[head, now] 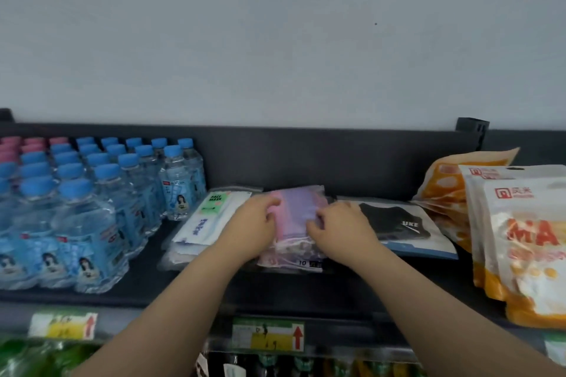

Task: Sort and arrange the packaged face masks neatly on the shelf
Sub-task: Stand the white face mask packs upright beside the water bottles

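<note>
Spanning the view, a dark shelf (352,162) is filled at its left by blue-capped water bottles (92,193) and at its right by orange snack bags (520,239). Between them, packaged masks are laid flat: a white pack (208,217), a black-mask pack (398,220) and, in the middle, a pink and purple stack (298,208). That stack is gripped at its left edge by the left hand (249,228) and at its right edge by the right hand (341,231), with the fingers curled onto it.
</note>
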